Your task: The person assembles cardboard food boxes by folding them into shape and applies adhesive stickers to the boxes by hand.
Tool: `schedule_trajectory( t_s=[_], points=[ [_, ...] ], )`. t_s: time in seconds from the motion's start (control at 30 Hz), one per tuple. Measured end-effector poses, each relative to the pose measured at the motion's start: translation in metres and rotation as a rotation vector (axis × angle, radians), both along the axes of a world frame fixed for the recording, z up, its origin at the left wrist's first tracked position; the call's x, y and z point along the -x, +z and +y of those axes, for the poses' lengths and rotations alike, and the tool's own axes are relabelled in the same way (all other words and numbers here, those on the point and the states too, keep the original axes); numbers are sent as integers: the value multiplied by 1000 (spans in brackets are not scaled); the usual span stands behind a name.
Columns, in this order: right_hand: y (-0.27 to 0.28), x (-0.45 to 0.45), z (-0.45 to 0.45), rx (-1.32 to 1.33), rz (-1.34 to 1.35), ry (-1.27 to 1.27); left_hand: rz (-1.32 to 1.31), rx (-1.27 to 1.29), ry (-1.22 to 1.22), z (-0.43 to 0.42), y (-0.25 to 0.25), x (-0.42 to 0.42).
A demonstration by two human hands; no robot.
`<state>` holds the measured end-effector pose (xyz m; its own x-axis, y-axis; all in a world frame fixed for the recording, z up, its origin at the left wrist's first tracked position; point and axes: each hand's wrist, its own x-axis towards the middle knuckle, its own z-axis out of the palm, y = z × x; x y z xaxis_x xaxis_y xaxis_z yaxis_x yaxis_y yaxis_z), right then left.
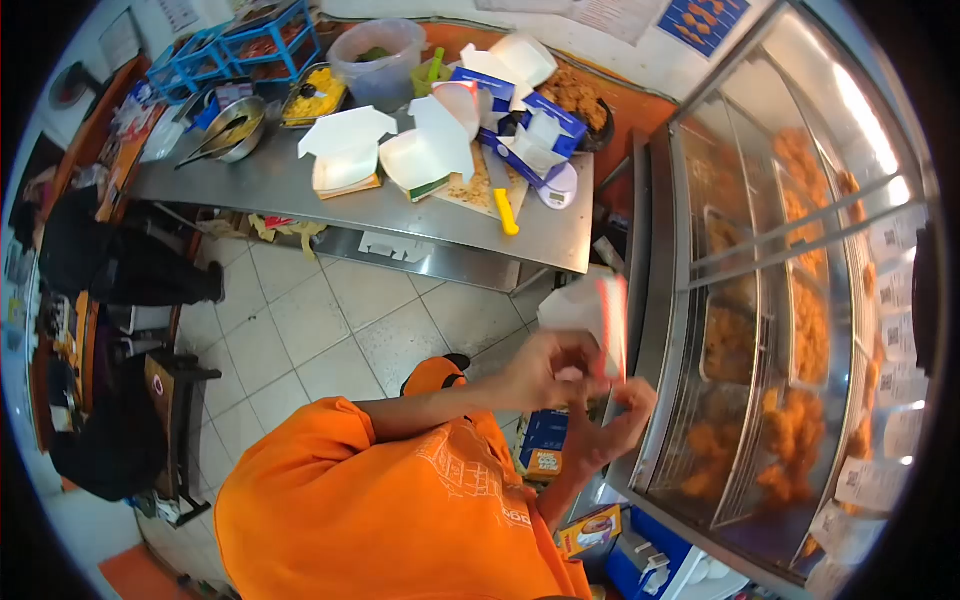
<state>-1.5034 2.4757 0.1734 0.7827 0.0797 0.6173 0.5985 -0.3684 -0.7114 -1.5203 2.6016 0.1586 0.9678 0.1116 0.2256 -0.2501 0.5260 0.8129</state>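
Note:
A white paper carton (585, 312) with a red edge stands up from my two hands, in front of the glass food cabinet. My left hand (548, 372) has its fingers curled and pinched at the carton's lower end. Close beside it, my right hand (608, 425) is bent round the bottom of the red edge, its thumb near my left fingers. The exact contact of the fingertips is partly hidden.
The steel counter (460, 235) bears open cartons (350, 145), a yellow-handled knife (506, 212), a small scale (560, 188) and a metal bowl (237, 130). Fried food fills the glass cabinet (650, 420) at right. A person in black (120, 265) is at far left.

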Motion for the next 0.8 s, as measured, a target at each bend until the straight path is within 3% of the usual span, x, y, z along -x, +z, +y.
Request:
schedule_trajectory(
  t_s=[0.1,0.13,0.17,0.27,0.37,0.4,0.47,0.57,0.63,0.67,0.73,0.8],
  points=[
    [7,-3,-9,166,214,-5,65,156,152,34,4,-7],
    [-10,-6,-22,122,320,27,1,328,182,37,0,-13],
    [-11,-4,-28,117,333,-37,21,331,120,36,6,-16],
    [-8,0,-32,93,108,-85,116,379,108,25,19,-15],
    [-1,5,-33,161,85,-26,227,180,-145,9,5,-5],
    [-6,7,-38,168,136,42,425,48,-32,5,3,-5],
    [4,9,-41,141,249,81,493,132,81,0,-3,-12],
    [6,15,-44,169,292,122,382,18,60,6,-7,-17],
    [9,20,-39,-137,554,-66,301,-92,93,0,-14,-17],
    [8,19,-38,-324,643,-119,205,-270,144,-3,-13,-18],
    [-8,19,-39,-439,643,-144,67,-497,185,-7,-12,-17],
    [-19,19,-42,-550,636,-162,147,-577,115,-2,-17,-15]
  ],
)
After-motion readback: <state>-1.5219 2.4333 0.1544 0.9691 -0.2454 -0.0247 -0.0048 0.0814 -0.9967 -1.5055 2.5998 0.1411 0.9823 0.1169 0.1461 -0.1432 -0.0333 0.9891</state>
